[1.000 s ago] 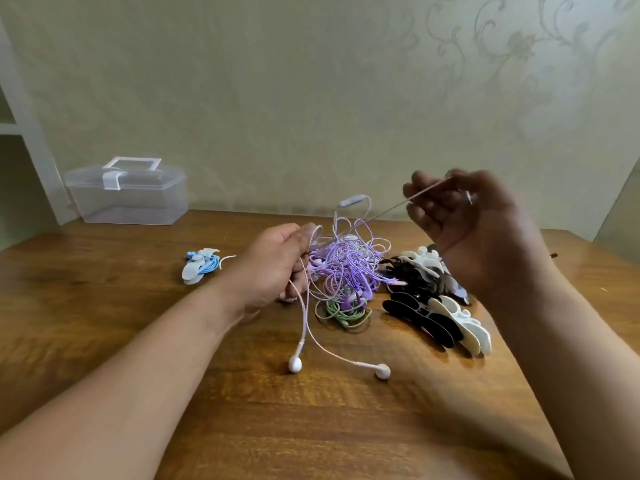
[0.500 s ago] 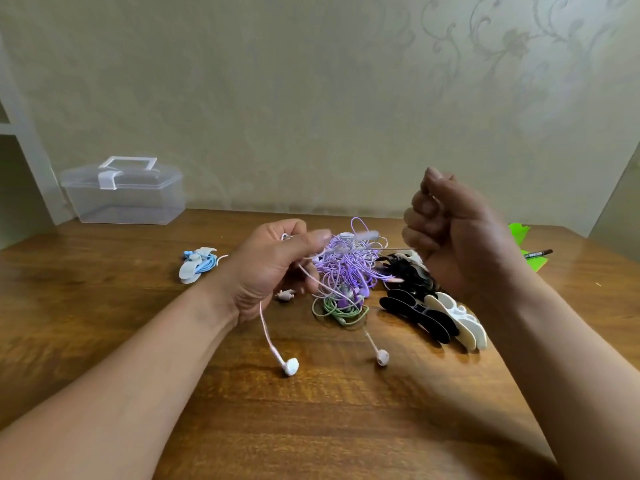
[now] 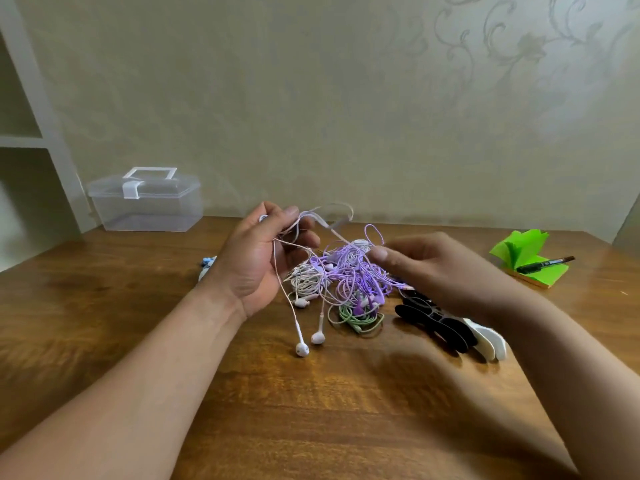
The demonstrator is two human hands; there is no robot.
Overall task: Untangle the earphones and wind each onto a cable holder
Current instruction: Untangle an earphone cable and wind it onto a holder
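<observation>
While left hand [image 3: 258,263] grips white wired earphone [image 3: 302,348] above brown wooden table [image 3: 311,417] | right hand [image 3: 438,271] blurred, fingers straight | clear plastic box [image 3: 149,206] at far edge

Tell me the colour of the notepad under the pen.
The notepad is bright green, shown best in the head view.
</observation>
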